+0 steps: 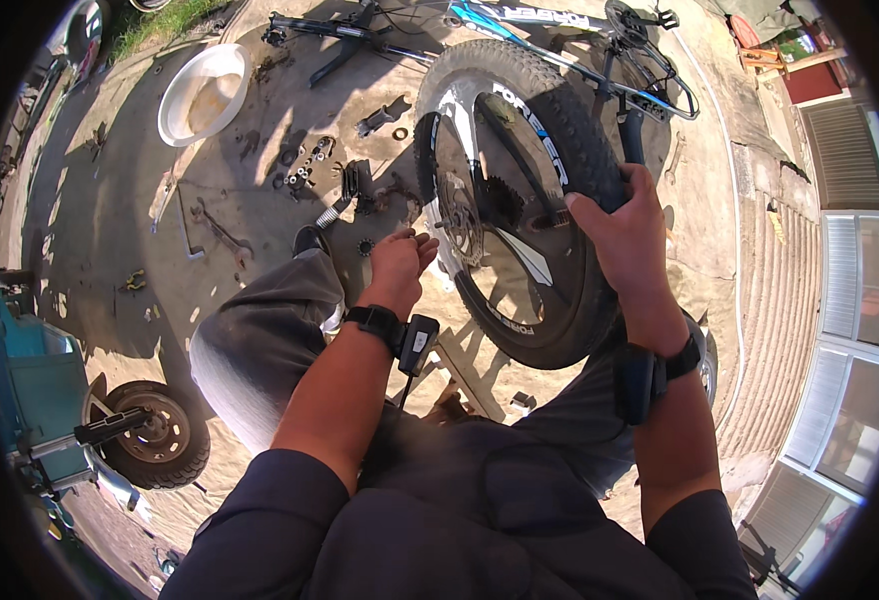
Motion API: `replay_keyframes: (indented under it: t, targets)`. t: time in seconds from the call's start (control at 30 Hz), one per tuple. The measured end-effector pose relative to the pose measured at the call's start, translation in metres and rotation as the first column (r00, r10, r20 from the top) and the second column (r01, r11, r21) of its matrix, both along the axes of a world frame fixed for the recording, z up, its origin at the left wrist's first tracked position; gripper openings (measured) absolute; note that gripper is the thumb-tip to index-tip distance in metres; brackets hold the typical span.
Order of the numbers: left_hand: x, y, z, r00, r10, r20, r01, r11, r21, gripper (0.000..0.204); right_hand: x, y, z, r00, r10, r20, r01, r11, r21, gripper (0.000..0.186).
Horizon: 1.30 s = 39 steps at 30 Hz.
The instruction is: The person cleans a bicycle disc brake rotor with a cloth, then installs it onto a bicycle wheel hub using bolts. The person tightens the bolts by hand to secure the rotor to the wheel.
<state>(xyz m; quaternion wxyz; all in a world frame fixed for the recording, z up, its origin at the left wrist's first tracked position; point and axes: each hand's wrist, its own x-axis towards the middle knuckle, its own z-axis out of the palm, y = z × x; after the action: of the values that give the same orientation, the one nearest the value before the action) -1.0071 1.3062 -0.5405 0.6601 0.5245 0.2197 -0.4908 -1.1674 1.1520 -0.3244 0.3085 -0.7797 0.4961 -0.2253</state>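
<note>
A fat bicycle wheel (560,338) with a knobby black tyre and broad white, black and blue spokes stands tilted between my knees. My right hand (632,232) is wrapped round the tyre's right side, thumb on the inner side. On the wheel's left side a metal brake disc (468,232) shows around the hub. My left hand (398,268) is just left of the disc, its fingers curled together. Whether anything small is between those fingers is hidden. A small dark toothed ring (366,247) lies on the ground beside my left hand.
Ahead lie a blue and white bicycle frame (530,42) and a black fork (348,42). Loose small parts (310,165), a wrench (224,232), an L-shaped bar (186,225) and pliers (134,282) are scattered left. A white basin (167,108) stands far left; a vehicle wheel (155,432) is nearer.
</note>
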Motion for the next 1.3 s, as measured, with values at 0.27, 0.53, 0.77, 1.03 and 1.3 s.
replay_keyframes:
  t: [0.27, 0.53, 0.77, 1.03, 1.3]
  targets:
    - [-0.013, -0.001, -0.007, 0.989, -0.145, 0.017, 0.145, 0.988, -0.05, 0.021, 0.001, -0.006, -0.003, 1.0, -0.003, 0.013, 0.004, 1.0, -0.015, 0.064]
    - [-0.016, -0.007, -0.016, 0.986, -0.17, 0.0, 0.169, 0.984, -0.062, 0.022, 0.0, -0.006, -0.002, 1.0, -0.001, -0.001, 0.001, 1.0, -0.02, 0.064]
    - [-0.023, -0.014, -0.014, 0.985, -0.167, -0.04, 0.163, 0.984, -0.077, 0.016, 0.002, -0.004, -0.001, 1.0, -0.007, -0.015, 0.007, 1.0, 0.002, 0.064]
    - [-0.023, -0.017, -0.018, 0.974, -0.227, 0.001, 0.226, 0.972, -0.068, 0.013, 0.001, -0.004, -0.005, 1.0, -0.004, -0.016, 0.003, 0.999, -0.048, 0.064]
    - [-0.025, -0.019, -0.029, 0.98, -0.196, -0.024, 0.194, 0.978, -0.078, 0.016, 0.002, 0.0, -0.002, 1.0, -0.017, -0.012, 0.017, 1.0, 0.016, 0.063]
